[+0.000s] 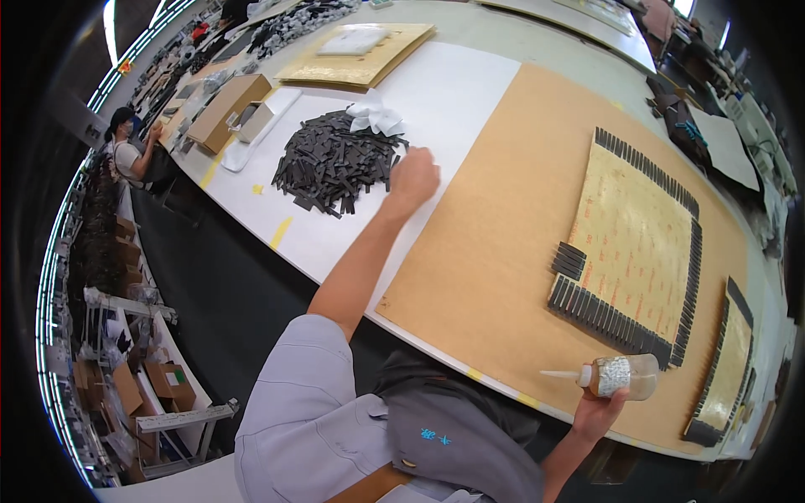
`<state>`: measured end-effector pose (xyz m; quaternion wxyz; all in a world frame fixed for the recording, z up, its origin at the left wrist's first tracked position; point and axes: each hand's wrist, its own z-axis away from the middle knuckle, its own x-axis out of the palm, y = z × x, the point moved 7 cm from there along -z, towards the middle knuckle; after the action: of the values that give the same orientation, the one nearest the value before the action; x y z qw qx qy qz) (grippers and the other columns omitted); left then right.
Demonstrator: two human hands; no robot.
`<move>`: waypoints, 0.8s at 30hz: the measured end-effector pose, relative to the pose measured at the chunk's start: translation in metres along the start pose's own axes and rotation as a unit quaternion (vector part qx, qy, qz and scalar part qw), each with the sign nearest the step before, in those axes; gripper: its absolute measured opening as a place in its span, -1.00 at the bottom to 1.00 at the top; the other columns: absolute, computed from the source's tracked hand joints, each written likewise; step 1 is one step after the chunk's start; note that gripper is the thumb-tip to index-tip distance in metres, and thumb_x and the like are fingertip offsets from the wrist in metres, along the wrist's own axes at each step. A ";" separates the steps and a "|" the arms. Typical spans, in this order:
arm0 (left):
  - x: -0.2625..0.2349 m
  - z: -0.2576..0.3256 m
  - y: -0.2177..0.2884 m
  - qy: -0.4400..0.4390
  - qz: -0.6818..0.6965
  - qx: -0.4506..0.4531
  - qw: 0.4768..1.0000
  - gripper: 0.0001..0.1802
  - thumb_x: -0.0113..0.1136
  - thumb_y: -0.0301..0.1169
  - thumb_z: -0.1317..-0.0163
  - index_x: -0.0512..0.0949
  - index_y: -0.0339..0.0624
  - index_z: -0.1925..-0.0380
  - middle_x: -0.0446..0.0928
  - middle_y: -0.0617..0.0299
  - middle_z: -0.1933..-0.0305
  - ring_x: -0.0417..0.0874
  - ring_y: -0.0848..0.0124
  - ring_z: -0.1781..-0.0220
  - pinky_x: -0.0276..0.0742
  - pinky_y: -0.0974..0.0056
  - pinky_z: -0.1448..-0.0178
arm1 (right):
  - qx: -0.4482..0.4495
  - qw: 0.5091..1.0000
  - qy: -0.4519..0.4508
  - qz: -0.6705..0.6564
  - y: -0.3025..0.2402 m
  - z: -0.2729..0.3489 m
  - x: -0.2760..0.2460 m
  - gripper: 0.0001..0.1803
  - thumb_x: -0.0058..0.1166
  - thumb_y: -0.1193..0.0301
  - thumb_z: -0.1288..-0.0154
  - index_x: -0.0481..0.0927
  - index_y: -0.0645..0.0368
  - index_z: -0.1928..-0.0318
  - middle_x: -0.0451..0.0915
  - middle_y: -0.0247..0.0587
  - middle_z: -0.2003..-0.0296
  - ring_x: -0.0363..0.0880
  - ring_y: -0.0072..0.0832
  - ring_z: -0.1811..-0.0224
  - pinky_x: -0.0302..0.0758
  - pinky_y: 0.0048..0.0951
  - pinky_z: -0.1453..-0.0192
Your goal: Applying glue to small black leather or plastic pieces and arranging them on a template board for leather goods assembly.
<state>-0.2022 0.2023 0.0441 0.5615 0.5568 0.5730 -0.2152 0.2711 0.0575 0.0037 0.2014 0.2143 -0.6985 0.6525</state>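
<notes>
from where i stand, the worker's two hands are well apart. the left hand [415, 178] is bent in at the right edge of a heap of short dark strips [331, 163], its fingers curled; i can't tell whether a strip is pinched there. the right hand [597, 412] is wrapped around a clear squeeze bottle [642, 379], held on its side over the near edge of the counter [465, 67], its pale nozzle pointing left.

the cream sheet [625, 243] with red print lies on a brown board [474, 243], to the right of the heap. dark strips sit side by side along its far, right and near edges, so those three sides look about finished to me. its left edge is mostly bare, apart from a small cluster of strips [569, 261] close to the near left corner; if that side is meant to be lined too, it's what remains. i can't tell whether the cluster is fixed or just set down.

further right, a second sheet [728, 362] also carries dark strips along its edges, though the lens bends it too much to judge how complete it is. a crumpled white cloth [377, 116] rests against the heap's far side, and plenty of loose strips are left.
</notes>
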 end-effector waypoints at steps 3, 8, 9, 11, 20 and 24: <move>-0.006 -0.002 -0.071 -0.033 -0.068 -0.101 0.992 -0.80 0.06 -0.47 -0.06 0.54 -0.37 0.35 0.43 -0.18 0.09 0.55 -0.03 0.12 0.50 0.06 0.06 | 0.011 1.000 -0.013 -0.008 0.005 -0.005 0.010 -0.32 -0.03 0.01 -0.24 0.18 0.16 -0.22 0.40 -0.18 -0.06 0.45 -0.24 -0.05 0.48 -0.15 -0.06; 0.010 0.007 -0.081 -0.123 -0.037 -0.084 0.988 -0.84 0.06 -0.48 0.00 0.53 -0.34 0.41 0.52 -0.10 0.31 0.57 0.06 0.20 0.48 0.11 0.12 | 0.015 1.000 -0.015 -0.003 0.006 -0.005 0.019 -0.31 -0.01 0.01 -0.24 0.17 0.15 -0.23 0.39 -0.21 -0.07 0.43 -0.24 -0.07 0.43 -0.12 -0.12; 0.009 0.011 -0.074 -0.093 -0.017 -0.065 0.993 -0.87 0.09 -0.45 0.02 0.52 -0.29 0.49 0.55 -0.04 0.45 0.59 0.13 0.33 0.48 0.15 0.21 | 0.016 1.000 -0.020 -0.003 0.005 -0.004 0.021 -0.31 -0.01 0.01 -0.23 0.17 0.15 -0.23 0.39 -0.20 -0.07 0.43 -0.24 -0.08 0.42 -0.11 -0.13; 0.005 0.021 -0.049 -0.082 0.033 -0.033 0.996 -0.89 0.10 -0.46 0.01 0.51 -0.29 0.49 0.54 -0.01 0.45 0.58 0.14 0.35 0.47 0.15 0.23 | 0.013 1.000 -0.017 0.003 0.001 -0.005 0.024 -0.31 -0.01 0.01 -0.23 0.16 0.15 -0.23 0.39 -0.20 -0.07 0.42 -0.23 -0.08 0.40 -0.10 -0.15; 0.033 0.104 0.054 -0.139 0.200 0.128 0.961 -0.92 0.09 -0.52 -0.05 0.43 -0.31 0.45 0.43 0.07 0.29 0.51 0.17 0.29 0.41 0.18 0.24 | 0.008 1.000 -0.012 -0.017 -0.003 -0.006 0.029 -0.29 0.03 0.02 -0.20 0.15 0.13 -0.23 0.40 -0.16 -0.04 0.43 -0.19 -0.07 0.41 -0.07 -0.15; 0.042 0.104 0.054 -0.245 0.135 0.124 0.952 -0.89 0.11 -0.51 -0.05 0.44 -0.32 0.44 0.46 0.06 0.31 0.51 0.12 0.29 0.41 0.15 0.23 | 0.001 1.000 -0.008 -0.017 -0.008 -0.005 0.027 -0.30 0.01 0.02 -0.22 0.16 0.13 -0.23 0.41 -0.16 -0.04 0.44 -0.19 -0.06 0.42 -0.07 -0.13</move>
<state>-0.1020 0.1443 -0.0016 0.6351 0.6244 0.3063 -0.3360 0.2536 0.0606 0.0254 0.2069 0.2318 -0.6959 0.6475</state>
